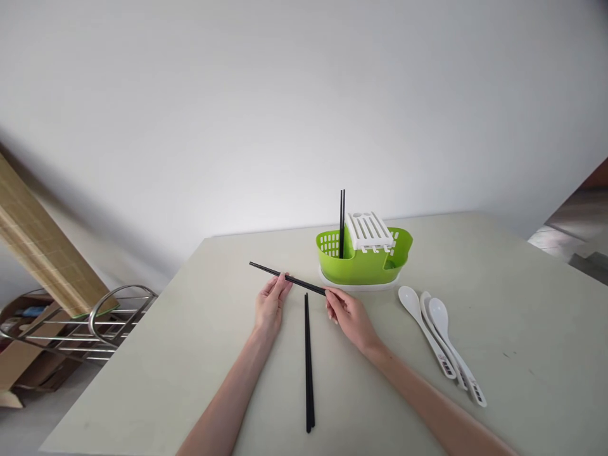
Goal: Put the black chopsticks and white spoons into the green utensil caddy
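Between my two hands I hold a pair of black chopsticks [304, 284], slanting down from left to right above the table. My left hand [272, 301] pinches them near the middle. The fingers of my right hand [349, 313] close on their right end. Below, another pair of black chopsticks [308, 364] lies on the table between my forearms. Just behind my right hand stands a green utensil holder [361, 270] with a white slotted top [368, 231]. Two black chopsticks [342, 218] stand upright in its left compartment.
Three white spoons [441, 335] lie on the pale table [166, 367] to the right of my right hand. A white wall [285, 114] rises behind the table. Past its left edge are a metal rack [114, 323] and a leaning rolled mat [47, 234].
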Demonstrator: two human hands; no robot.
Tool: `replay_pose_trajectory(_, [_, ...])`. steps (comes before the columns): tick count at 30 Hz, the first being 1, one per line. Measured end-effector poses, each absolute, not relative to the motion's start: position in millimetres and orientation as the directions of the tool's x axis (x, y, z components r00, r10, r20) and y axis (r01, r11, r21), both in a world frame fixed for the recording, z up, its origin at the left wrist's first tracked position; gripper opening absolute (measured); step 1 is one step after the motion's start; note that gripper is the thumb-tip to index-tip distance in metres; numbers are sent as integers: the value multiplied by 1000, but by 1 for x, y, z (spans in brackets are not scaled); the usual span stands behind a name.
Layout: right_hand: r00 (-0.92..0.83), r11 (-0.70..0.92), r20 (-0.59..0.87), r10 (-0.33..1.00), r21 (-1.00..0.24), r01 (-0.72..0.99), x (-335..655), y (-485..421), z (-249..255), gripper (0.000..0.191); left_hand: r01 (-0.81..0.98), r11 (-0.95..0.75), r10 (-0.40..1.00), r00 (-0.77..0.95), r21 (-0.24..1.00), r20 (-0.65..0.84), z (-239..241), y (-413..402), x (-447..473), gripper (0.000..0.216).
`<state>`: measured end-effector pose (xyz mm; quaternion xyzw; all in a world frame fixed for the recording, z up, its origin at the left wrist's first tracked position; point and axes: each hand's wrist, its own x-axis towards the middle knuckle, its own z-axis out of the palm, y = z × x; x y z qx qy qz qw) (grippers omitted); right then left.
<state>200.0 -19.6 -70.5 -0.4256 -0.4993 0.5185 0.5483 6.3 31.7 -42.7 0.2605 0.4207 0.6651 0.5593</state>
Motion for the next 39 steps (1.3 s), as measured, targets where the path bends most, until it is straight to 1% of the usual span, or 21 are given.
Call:
replay_pose_trajectory(5, [-44,118,128,991,-975,-186,200,-18,-73,59,-516,-50,958,-268,855,-106,-43,30,7,3])
replay_pose_trajectory(9, [-43,133,144,989,-969,-207,202,-18,-72,56,-494,-37,956,-272,869,-114,-39,27,8,5])
replay_pose_trajectory(13, [-73,140,160,984,-964,-227,206,-18,-69,54,-445,3,959,-253,895,-129,-25,25,5,5])
replay_pose_trajectory(20, [-102,100,138,985,-944,-315,210,-19,-60,55,-334,-24,963,-261,942,-68,8,21,-6,13])
replay_pose_trajectory(23, [-120,81,133,984,-928,-364,209,-21,-56,54,-238,-66,968,-250,969,4,21,20,-7,22])
replay_pose_trajectory(26, [-89,96,142,986,-913,-397,206,-22,-53,52,-134,-168,961,-243,977,132,44,27,-8,33])
replay_pose_trajectory(30, [-71,131,174,982,-904,-406,205,-22,-57,48,-61,-346,900,-301,936,314,96,48,-8,41])
replay_pose_trajectory(33, [-100,125,175,979,-916,-380,205,-21,-62,44,-14,-420,865,-308,907,396,134,68,4,41])
replay_pose_trajectory(36, [-137,104,159,978,-935,-338,204,-19,-66,39,80,-444,859,-244,892,450,150,89,31,44])
replay_pose_trajectory(39, [-157,96,153,976,-943,-319,204,-17,-66,36,252,-432,877,-107,866,469,144,109,65,46])
